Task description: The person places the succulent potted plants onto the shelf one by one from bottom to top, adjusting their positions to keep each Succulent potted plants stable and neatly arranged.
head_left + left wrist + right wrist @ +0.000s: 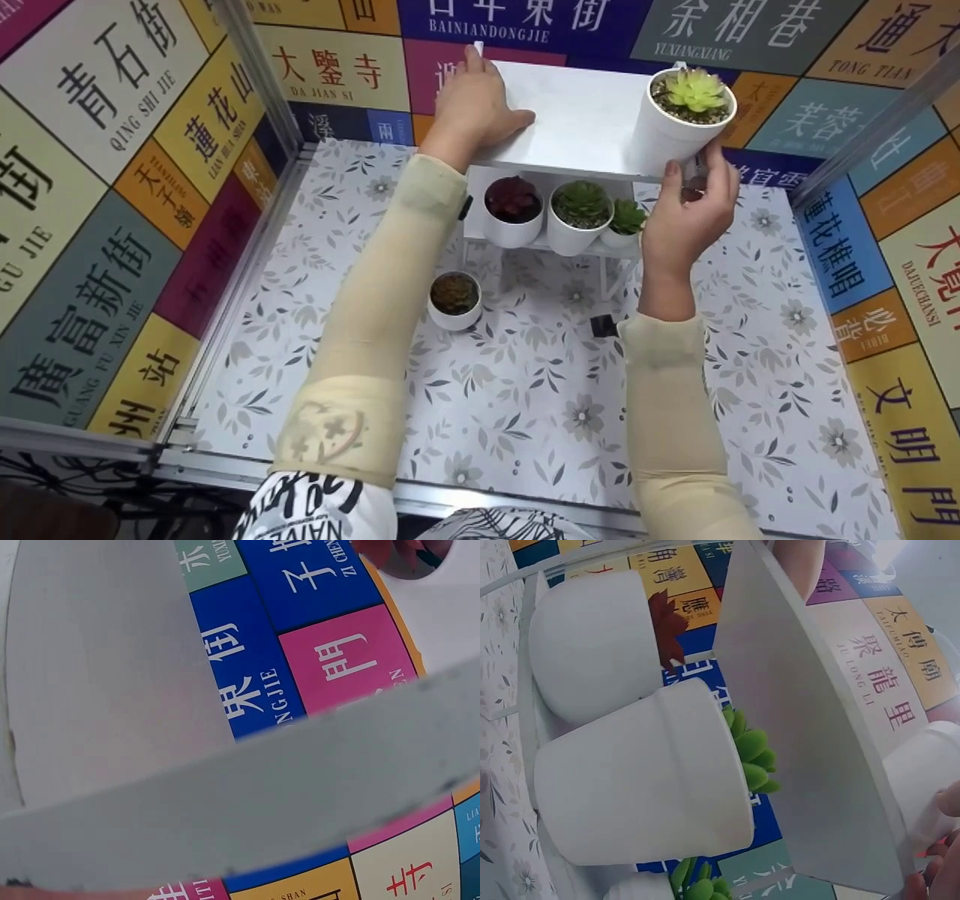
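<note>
A white two-tier shelf stands toward the back, its upper board point(577, 112) bearing a white pot with a yellow-green succulent point(694, 97) at the right end. My left hand point(476, 105) grips the board's left end, thumb lying over the top. At the other end, my right hand point(694, 206) holds the yellow-green succulent's pot low down, thumb in front at the board's edge and fingers at the right side. In the right wrist view those fingers point(949, 799) touch the pot point(926, 780). The left wrist view shows mostly shelf board point(112, 690).
The lower tier carries a dark red succulent point(514, 210), a green succulent point(581, 214) and a smaller green one point(626, 221). A brownish potted plant point(455, 300) stands on the floral-patterned surface point(517, 420), front left of the shelf. Sign-covered panels point(330, 67) enclose the back and sides.
</note>
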A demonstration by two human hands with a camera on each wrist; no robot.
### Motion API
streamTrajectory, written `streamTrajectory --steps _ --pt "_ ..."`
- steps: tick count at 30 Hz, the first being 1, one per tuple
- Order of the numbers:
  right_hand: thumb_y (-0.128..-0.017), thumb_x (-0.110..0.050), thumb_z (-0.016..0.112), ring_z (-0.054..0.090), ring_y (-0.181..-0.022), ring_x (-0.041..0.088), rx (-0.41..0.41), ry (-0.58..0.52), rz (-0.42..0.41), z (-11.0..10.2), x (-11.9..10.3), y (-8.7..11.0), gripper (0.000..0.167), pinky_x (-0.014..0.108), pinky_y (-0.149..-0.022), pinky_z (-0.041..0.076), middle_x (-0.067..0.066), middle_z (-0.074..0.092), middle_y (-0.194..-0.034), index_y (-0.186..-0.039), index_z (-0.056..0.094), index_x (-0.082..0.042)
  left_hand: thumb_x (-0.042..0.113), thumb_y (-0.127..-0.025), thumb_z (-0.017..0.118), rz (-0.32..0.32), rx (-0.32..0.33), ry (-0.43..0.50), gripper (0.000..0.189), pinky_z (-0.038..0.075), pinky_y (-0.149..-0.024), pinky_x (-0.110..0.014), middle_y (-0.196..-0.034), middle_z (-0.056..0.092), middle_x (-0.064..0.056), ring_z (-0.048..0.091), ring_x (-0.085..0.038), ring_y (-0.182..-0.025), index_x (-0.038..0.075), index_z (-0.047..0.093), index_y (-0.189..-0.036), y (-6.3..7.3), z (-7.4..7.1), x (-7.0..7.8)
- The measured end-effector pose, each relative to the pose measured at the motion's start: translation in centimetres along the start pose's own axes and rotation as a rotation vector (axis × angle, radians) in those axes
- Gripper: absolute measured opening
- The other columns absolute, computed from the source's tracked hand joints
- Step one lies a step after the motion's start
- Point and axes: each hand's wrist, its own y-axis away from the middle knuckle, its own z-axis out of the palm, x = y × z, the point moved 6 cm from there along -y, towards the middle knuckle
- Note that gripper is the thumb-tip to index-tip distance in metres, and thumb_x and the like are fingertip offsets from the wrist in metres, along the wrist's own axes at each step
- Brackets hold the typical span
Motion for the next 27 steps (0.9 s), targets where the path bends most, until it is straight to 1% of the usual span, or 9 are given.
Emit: streamTrajectory --steps 5,9,13,16,20,23,27 --pt "-0.099 -0.003 0.073 0.056 -0.089 0.006 0.078 -0.054 -0.012 -0.5 0.2 0.1 0.035 0.020 -0.079 0.048 0.012 0.067 -0.120 -0.134 0.072 -0.004 0.075 -0.099 0.047 -0.006 0.007 0.013 0.113 0.009 -0.138 -0.044 -0.178 -0.012 -0.020 0.007 -0.034 -0.168 -0.001 0.000 -0.169 0.1 -0.1 0.2" --pt "-0.098 0.000 0.072 0.057 -0.089 0.008 0.107 -0.116 -0.029 -0.9 -0.1 0.7 0.027 0.022 -0.077 0.049 0.009 0.064 -0.111 -0.125 0.074 -0.002 0.075 -0.098 0.048 -0.013 0.004 0.017 0.114 0.010 -0.138 -0.045 -0.178 -0.013 -0.018 0.007 -0.034 -0.168 0.000 -0.002 -0.169 0.1 -0.1 0.3" --pt "-0.097 0.004 0.070 0.060 -0.090 0.013 0.104 -0.168 -0.070 -1.0 -0.3 1.5 0.023 0.025 -0.078 0.053 0.001 0.062 -0.107 -0.119 0.073 -0.002 0.075 -0.098 0.047 -0.015 0.001 0.016 0.114 0.009 -0.138 -0.045 -0.178 -0.014 -0.019 0.007 -0.034 -0.168 0.000 -0.002 -0.169 0.0 -0.1 0.2" --pt "-0.096 0.005 0.069 0.062 -0.093 0.015 0.108 -0.195 -0.083 -1.2 -0.1 2.1 0.022 0.026 -0.081 0.056 -0.001 0.063 -0.106 -0.116 0.072 -0.002 0.075 -0.098 0.047 -0.015 -0.003 0.015 0.114 0.007 -0.138 -0.045 -0.178 -0.014 -0.019 0.006 -0.034 -0.168 0.000 -0.002 -0.169 0.0 0.0 0.0" --pt "-0.094 0.006 0.070 0.062 -0.096 0.016 0.118 -0.231 -0.053 -1.4 0.4 2.8 0.023 0.027 -0.085 0.057 0.003 0.063 -0.107 -0.117 0.071 0.003 0.076 -0.098 0.048 -0.019 -0.005 0.011 0.115 0.010 -0.138 -0.045 -0.178 -0.014 -0.019 0.007 -0.034 -0.168 0.000 -0.002 -0.169 0.0 0.0 0.0" --pt "-0.093 0.008 0.071 0.060 -0.097 0.017 0.109 -0.250 -0.028 -1.4 1.0 3.6 0.024 0.027 -0.087 0.056 0.003 0.062 -0.106 -0.117 0.071 0.004 0.075 -0.098 0.048 -0.018 -0.001 0.018 0.115 0.009 -0.138 -0.045 -0.178 -0.014 -0.019 0.006 -0.034 -0.168 0.000 -0.002 -0.169 0.1 0.0 0.0" --pt "-0.091 0.009 0.072 0.059 -0.100 0.017 0.075 -0.257 -0.029 -1.0 1.7 4.8 0.025 0.028 -0.090 0.056 0.000 0.060 -0.106 -0.116 0.071 0.003 0.075 -0.098 0.047 -0.013 0.001 0.031 0.113 0.005 -0.138 -0.044 -0.177 -0.016 -0.018 0.004 -0.033 -0.168 0.001 -0.002 -0.169 0.1 0.1 -0.1"
